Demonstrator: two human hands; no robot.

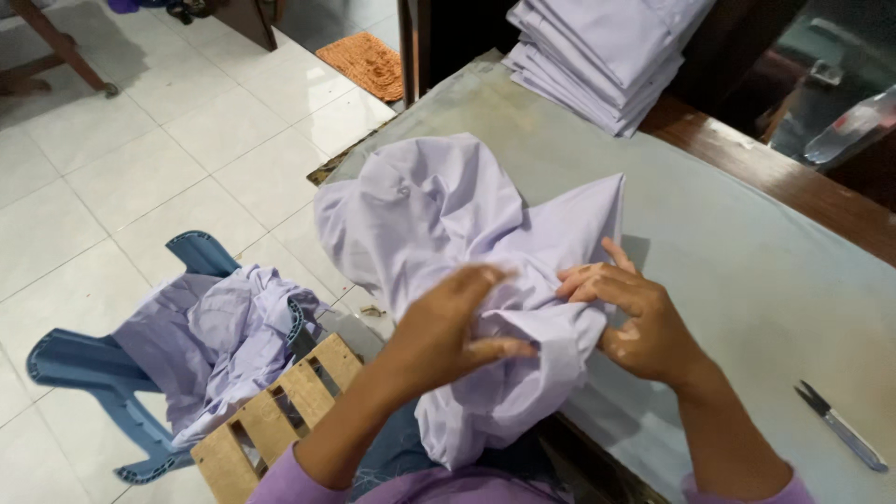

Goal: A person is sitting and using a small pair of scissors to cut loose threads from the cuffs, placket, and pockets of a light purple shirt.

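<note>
Right now the crumpled lilac shirt point(448, 243) lies bunched on the grey table point(747, 261), spilling over its near edge. Left hand point(448, 327) clutches a fold, fingers curled into the cloth; right hand point(635, 313) pinches the fabric beside it. Folded shirts point(607, 51) sit stacked behind, small snips point(840, 427) to the right.

Matt lilac cloth garment point(448, 224); glossy tile floor point(140, 159).

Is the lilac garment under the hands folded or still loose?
Loose, not folded: the lilac garment lies bunched and creased on the table, both hands gripping its cloth.
</note>
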